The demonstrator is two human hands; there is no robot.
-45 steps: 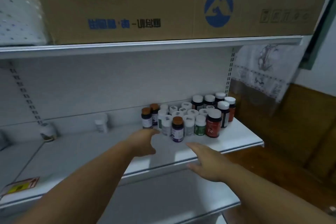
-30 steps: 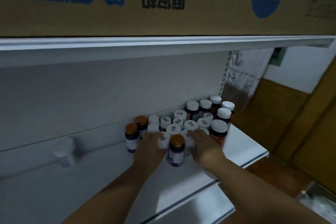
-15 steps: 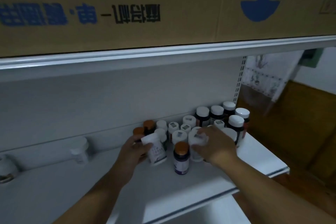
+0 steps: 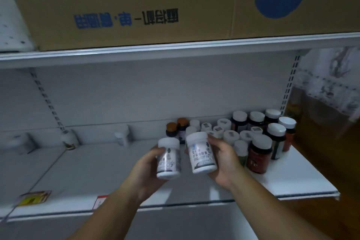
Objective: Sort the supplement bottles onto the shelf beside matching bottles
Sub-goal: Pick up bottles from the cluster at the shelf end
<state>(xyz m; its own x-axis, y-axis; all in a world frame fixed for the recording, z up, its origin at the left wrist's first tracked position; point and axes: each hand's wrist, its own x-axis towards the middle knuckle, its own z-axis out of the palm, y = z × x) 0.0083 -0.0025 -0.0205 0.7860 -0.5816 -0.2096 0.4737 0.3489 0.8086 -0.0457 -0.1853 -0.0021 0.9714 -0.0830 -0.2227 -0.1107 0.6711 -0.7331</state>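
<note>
Bottles fill each grip: the left hand wraps a squat white plastic bottle with a smooth white screw cap and a glossy printed label, thumb across its near side and fingers curled behind it. The right hand grasps a matching white bottle, slightly tilted, fingers round its far side and the label with dark characters turned toward the camera. Both cylinders are held up in the air, just beside each other, in front of and above the white metal shelf.

Behind the right grip stands the cluster of supplement bottles on the shelf's right end: small round white ones with grey squares on their lids, taller dark ones with white caps at the back, and two dark bottles with brown caps just beyond the left grip. Right of the right hand, near its fingers, stands a dark red bottle with a wide white cap and pale lettering.

Above the hands a second shelf board carries a brown cardboard box printed upside down in blue and black. Left of the left grip, a yellow and red tag lies on the shelf's front edge.
</note>
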